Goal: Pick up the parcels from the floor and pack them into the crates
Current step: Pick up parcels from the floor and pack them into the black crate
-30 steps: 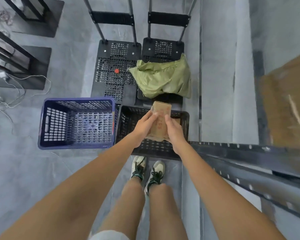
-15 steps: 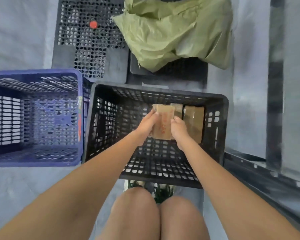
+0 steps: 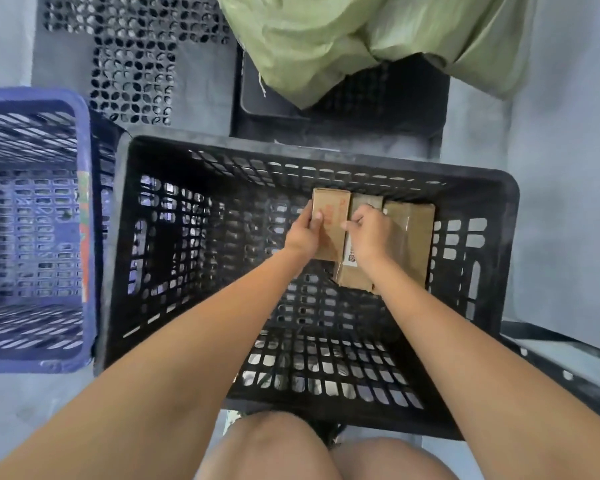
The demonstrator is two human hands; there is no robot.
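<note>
since half a second ago both hands lowered the cardboard parcel (image 3: 330, 223) deeper into the black crate (image 3: 478, 393); left hand (image 3: 303, 233) fingers curled around its edge; right hand (image 3: 369, 233) fingers pinched it.

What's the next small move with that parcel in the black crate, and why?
Probably ease the parcel down flat and let go. Both the left hand and right hand hold it inside the black crate, right beside the parcels already packed at the far right.

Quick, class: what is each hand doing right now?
Left hand: grips the cardboard parcel inside the black crate.
Right hand: fingers curled, pinching the same parcel's right edge.
</note>
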